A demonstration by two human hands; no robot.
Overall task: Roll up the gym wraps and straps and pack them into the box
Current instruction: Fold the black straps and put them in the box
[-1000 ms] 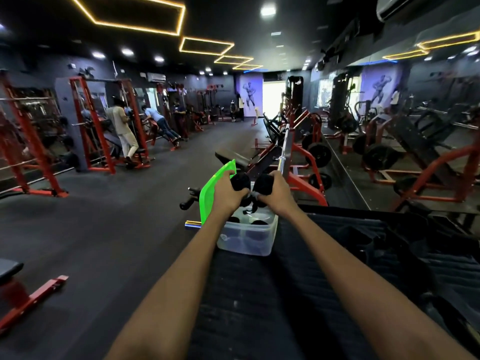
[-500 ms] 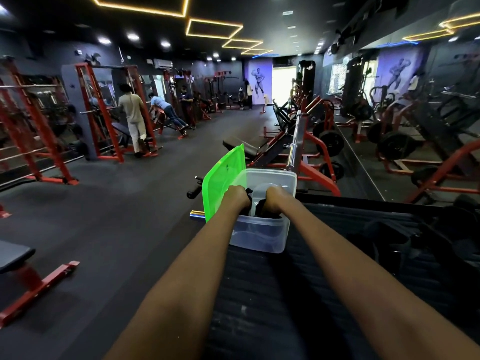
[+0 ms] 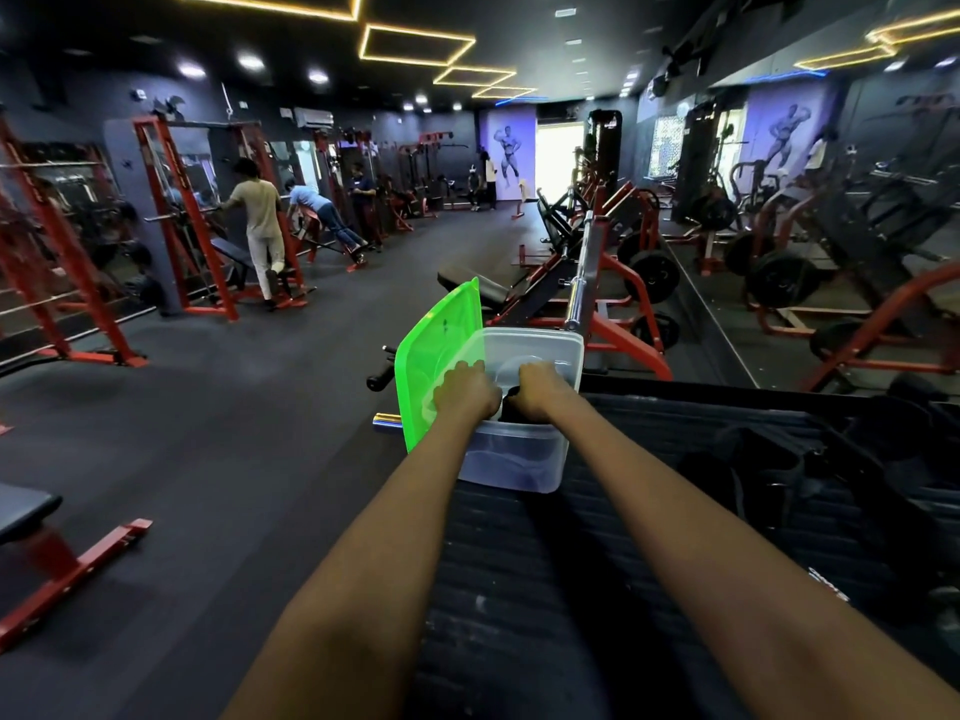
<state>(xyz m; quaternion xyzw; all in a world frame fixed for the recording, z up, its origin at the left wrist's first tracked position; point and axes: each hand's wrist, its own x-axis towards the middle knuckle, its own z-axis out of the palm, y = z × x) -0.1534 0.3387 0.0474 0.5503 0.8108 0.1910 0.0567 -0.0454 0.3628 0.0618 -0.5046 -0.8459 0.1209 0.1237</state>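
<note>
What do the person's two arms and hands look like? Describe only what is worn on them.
Both forearms are bare from the bottom edge of the frame to the hands: no sleeve shows on either. The left hand and right hand wear no gloves, and no watch, band, wrap or strap shows at the wrists. The fingers are mostly out of sight, so rings cannot be ruled out.

A dark ribbed surface (image 3: 597,589) is seen filling the lower right of the view. A clear plastic box (image 3: 519,459) is set on its far left corner, at about 12 o'clock from the viewer. A heap of black straps (image 3: 769,470) is laid on the surface at 2 o'clock, well apart from the box.
</note>
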